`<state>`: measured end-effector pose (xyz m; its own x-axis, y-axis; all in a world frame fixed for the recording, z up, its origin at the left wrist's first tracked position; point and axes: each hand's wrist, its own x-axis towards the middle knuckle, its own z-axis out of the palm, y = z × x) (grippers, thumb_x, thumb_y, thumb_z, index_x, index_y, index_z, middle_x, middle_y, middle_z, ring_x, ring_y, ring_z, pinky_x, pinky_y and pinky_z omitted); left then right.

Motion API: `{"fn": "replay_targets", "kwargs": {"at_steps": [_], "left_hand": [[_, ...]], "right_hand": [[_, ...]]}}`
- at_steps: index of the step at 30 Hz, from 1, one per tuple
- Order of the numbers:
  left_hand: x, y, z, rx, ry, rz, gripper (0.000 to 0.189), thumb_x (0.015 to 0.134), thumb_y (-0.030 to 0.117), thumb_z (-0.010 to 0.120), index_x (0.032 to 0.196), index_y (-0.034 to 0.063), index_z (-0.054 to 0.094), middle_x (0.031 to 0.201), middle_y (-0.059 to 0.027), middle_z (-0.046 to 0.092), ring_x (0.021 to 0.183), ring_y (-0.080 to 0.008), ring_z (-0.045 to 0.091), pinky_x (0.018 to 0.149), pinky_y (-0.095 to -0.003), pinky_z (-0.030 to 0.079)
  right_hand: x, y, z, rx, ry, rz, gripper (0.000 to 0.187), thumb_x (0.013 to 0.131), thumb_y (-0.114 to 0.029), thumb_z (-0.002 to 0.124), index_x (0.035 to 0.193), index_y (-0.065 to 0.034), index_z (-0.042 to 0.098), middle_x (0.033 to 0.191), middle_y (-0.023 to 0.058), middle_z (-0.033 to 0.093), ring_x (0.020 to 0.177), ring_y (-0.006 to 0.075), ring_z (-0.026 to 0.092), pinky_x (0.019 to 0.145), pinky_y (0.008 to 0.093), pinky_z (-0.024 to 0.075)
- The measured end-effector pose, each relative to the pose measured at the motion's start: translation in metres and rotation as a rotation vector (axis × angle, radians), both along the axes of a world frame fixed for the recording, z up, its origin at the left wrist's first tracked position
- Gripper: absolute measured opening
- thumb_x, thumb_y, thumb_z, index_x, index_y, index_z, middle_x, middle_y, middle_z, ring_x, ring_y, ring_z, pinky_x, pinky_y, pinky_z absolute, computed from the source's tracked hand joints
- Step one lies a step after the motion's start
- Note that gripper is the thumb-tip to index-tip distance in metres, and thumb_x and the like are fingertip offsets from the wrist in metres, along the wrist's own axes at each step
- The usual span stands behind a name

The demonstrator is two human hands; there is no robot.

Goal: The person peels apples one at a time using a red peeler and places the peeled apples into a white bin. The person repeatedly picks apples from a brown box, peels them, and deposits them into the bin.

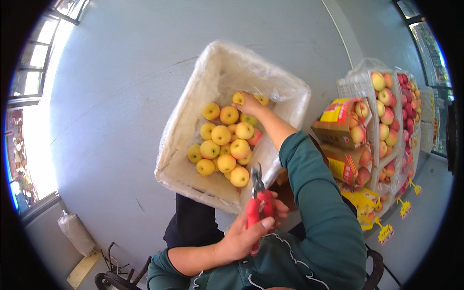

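Note:
My left hand point(244, 233) is closed around red-handled cutting nippers point(260, 203), their metal jaws pointing up over the near rim of a crate. White plastic film lines this crate point(181, 119), which stands before me at a slant. Inside it, several yellow apples point(221, 135), some blushed pink, lie piled mainly towards the left and middle. At the far side of the pile, my right hand point(250, 105) grips a yellow apple point(238, 98) between thumb and fingers. Another yellow apple point(261, 99) is just beyond this hand, partly hidden.
Printed cardboard boxes of apples point(335, 130) are stacked to the right of the crate. Behind them, crates of apples point(386, 112) stand in rows, with yellow price tags point(386, 232) along the front. A bagged white stack point(76, 232) stands at lower left, near chair parts point(119, 279).

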<state>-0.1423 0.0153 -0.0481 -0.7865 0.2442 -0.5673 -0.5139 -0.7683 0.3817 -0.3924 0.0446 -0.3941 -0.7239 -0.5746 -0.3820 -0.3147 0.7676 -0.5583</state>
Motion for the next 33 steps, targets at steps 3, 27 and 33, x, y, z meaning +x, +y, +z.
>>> {"fn": "replay_targets", "kwargs": {"at_steps": [3, 27, 33], "left_hand": [[0.008, 0.006, -0.002, 0.055, 0.011, 0.099, 0.056, 0.092, 0.027, 0.054, 0.137, 0.0042, 0.03, 0.123, -0.0114, 0.05, 0.109, -0.0179, 0.052, 0.089, -0.0313, 0.043], [-0.033, 0.054, -0.033, -0.28, -0.025, 0.253, 0.018, 0.091, 0.021, 0.055, 0.1, 0.0061, 0.048, 0.082, -0.0025, 0.051, 0.069, -0.0111, 0.048, 0.063, -0.0272, 0.042], [-0.033, 0.052, -0.032, -0.265, -0.04, 0.181, 0.042, 0.088, 0.025, 0.057, 0.121, 0.0061, 0.041, 0.086, -0.0045, 0.047, 0.072, -0.0134, 0.044, 0.065, -0.03, 0.04]], "right_hand": [[0.019, 0.029, 0.103, -0.404, -0.7, 0.026, 0.071, 0.086, -0.041, 0.064, 0.141, -0.0057, 0.036, 0.14, 0.017, 0.043, 0.13, 0.0258, 0.042, 0.105, 0.0333, 0.0361], [0.197, 0.232, -0.042, 0.057, -0.929, -1.201, 0.07, 0.073, -0.03, 0.076, 0.13, -0.0045, 0.044, 0.121, 0.0165, 0.056, 0.109, 0.0314, 0.056, 0.088, 0.039, 0.0499], [0.216, 0.23, -0.097, 0.282, -0.295, -0.917, 0.078, 0.068, -0.031, 0.079, 0.13, -0.0034, 0.04, 0.12, 0.0166, 0.055, 0.11, 0.0322, 0.056, 0.09, 0.0378, 0.049]]}}
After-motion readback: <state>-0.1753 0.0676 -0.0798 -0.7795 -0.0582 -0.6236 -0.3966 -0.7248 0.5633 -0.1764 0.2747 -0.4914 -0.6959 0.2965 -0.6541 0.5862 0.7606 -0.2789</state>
